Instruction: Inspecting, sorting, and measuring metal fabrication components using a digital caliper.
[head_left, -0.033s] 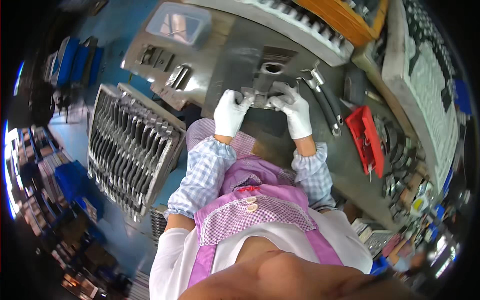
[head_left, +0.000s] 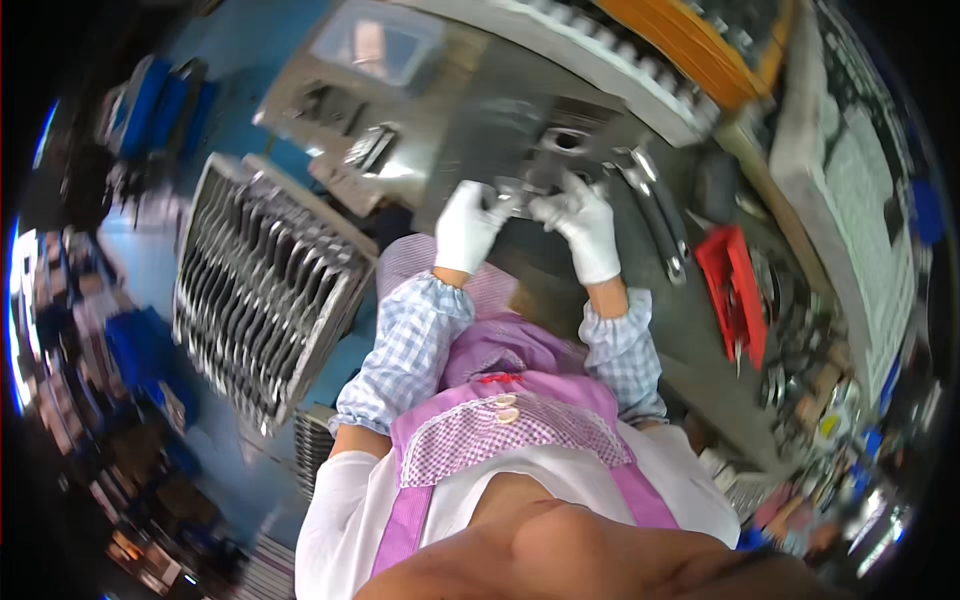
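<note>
Now the right hand (head_left: 588, 232) has narrowed near the left hand (head_left: 464, 230), with their hold unclear.

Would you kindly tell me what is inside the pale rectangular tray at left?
Inside the tray are slender dark and silver pieces, packed side by side; they hide its floor, so anything underneath cannot be seen.
</note>
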